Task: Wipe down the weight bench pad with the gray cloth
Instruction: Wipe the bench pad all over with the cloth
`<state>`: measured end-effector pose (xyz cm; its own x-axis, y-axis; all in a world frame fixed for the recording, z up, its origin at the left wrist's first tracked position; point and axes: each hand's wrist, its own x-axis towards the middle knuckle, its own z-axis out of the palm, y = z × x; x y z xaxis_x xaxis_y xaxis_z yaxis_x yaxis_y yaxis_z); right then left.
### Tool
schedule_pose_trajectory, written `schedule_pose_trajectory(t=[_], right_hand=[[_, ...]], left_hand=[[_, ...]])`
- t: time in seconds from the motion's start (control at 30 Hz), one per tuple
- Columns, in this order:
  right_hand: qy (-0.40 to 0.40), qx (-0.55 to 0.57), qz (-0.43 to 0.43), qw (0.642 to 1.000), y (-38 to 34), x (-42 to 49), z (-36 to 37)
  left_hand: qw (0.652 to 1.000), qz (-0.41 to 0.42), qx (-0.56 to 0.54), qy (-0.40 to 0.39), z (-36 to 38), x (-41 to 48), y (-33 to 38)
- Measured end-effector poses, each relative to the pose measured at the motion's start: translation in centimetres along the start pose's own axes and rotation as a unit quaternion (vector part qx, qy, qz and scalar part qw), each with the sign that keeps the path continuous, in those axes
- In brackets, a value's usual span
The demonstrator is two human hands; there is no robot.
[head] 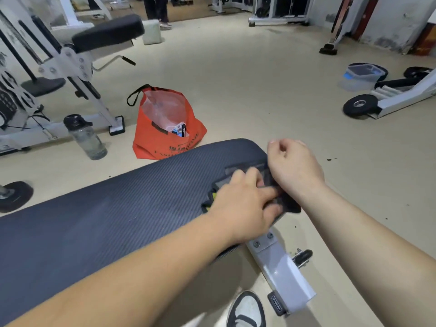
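The weight bench pad (122, 208) is dark, ribbed and long, running from lower left to the middle of the view. A dark gray cloth (289, 204) lies bunched on its right end, with a bit of yellow-green showing at its left edge. My left hand (245, 204) presses down on the cloth with fingers spread across it. My right hand (292, 164) hovers just above and to the right of the cloth, its fingers curled loosely; whether it pinches the cloth's edge is unclear.
An orange bag (165, 128) and a clear water bottle (85, 138) stand on the floor beyond the pad. The bench's white frame (280, 267) and my shoe (247, 310) are below. Weight plates (361, 106), a plastic box (362, 75) and gym machines surround.
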<state>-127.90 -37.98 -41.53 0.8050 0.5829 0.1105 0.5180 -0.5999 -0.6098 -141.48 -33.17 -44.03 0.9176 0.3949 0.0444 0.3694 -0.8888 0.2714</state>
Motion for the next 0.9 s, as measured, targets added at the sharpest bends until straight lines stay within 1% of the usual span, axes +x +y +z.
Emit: schedule_pose_trajectory(t=[0.13, 0.23, 0.27, 0.3, 0.33, 0.4, 0.47, 0.5, 0.53, 0.57, 0.63, 0.67, 0.7, 0.73, 0.8, 0.87, 0.9], right_hand=[[-0.075, -0.028, -0.052, 0.995, -2.1, -2.2, 0.8], [-0.116, -0.054, -0.093, 0.987, -4.2, -3.5, 1.7], [-0.126, -0.060, -0.106, 0.985, -4.9, -3.9, 2.0], [-0.133, -0.064, -0.116, 0.982, -5.7, -4.2, 2.3], [-0.138, -0.066, -0.127, 0.980, -6.4, -4.4, 2.5], [-0.146, -0.077, -0.145, 0.976, -7.4, -4.7, 3.1], [-0.153, -0.084, -0.156, 0.972, -8.1, -4.8, 3.8], [-0.155, -0.088, -0.158, 0.971, -8.3, -4.7, 4.1], [-0.155, -0.092, -0.158, 0.971, -8.4, -4.6, 4.4], [-0.154, -0.095, -0.156, 0.971, -8.5, -4.4, 4.8], [-0.149, -0.094, -0.154, 0.972, -8.5, -3.9, 5.3], [-0.145, -0.092, -0.157, 0.973, -8.5, -3.7, 5.5], [-0.140, -0.089, -0.159, 0.973, -8.5, -3.6, 5.7], [-0.134, -0.085, -0.161, 0.974, -8.5, -3.4, 5.9], [-0.121, -0.078, -0.163, 0.976, -8.4, -3.2, 5.9], [-0.114, -0.075, -0.165, 0.977, -8.2, -3.0, 6.0], [-0.113, -0.075, -0.164, 0.977, -8.1, -2.9, 6.0]], left_hand=[[0.999, 0.040, 0.015, 0.008, -1.2, -6.9, -1.4], [0.996, 0.085, 0.026, -0.003, -2.5, -12.5, -4.5], [0.996, 0.085, 0.015, -0.011, -3.0, -14.1, -6.0], [0.998, 0.066, 0.006, -0.016, -3.5, -15.2, -7.8], [1.000, 0.026, 0.007, -0.014, -4.0, -15.7, -9.8], [0.994, -0.099, 0.025, 0.025, -4.8, -15.2, -14.0], [0.966, -0.250, 0.021, 0.069, -5.2, -14.0, -16.0], [0.956, -0.285, 0.009, 0.075, -5.0, -13.6, -15.6], [0.958, -0.279, 0.003, 0.068, -4.7, -13.2, -14.4], [0.970, -0.237, 0.002, 0.053, -4.3, -13.1, -12.7], [0.992, -0.126, -0.017, 0.004, -4.4, -13.4, -10.1], [0.995, -0.094, -0.028, -0.015, -4.7, -12.8, -10.4], [0.996, -0.083, -0.029, -0.026, -5.1, -11.6, -11.6], [0.995, -0.094, -0.027, -0.032, -5.3, -10.1, -13.1], [0.987, -0.161, -0.011, -0.013, -5.5, -6.7, -15.5], [0.974, -0.226, 0.017, 0.009, -4.8, -3.7, -15.5], [0.972, -0.235, 0.030, 0.010, -4.4, -2.8, -14.6]])
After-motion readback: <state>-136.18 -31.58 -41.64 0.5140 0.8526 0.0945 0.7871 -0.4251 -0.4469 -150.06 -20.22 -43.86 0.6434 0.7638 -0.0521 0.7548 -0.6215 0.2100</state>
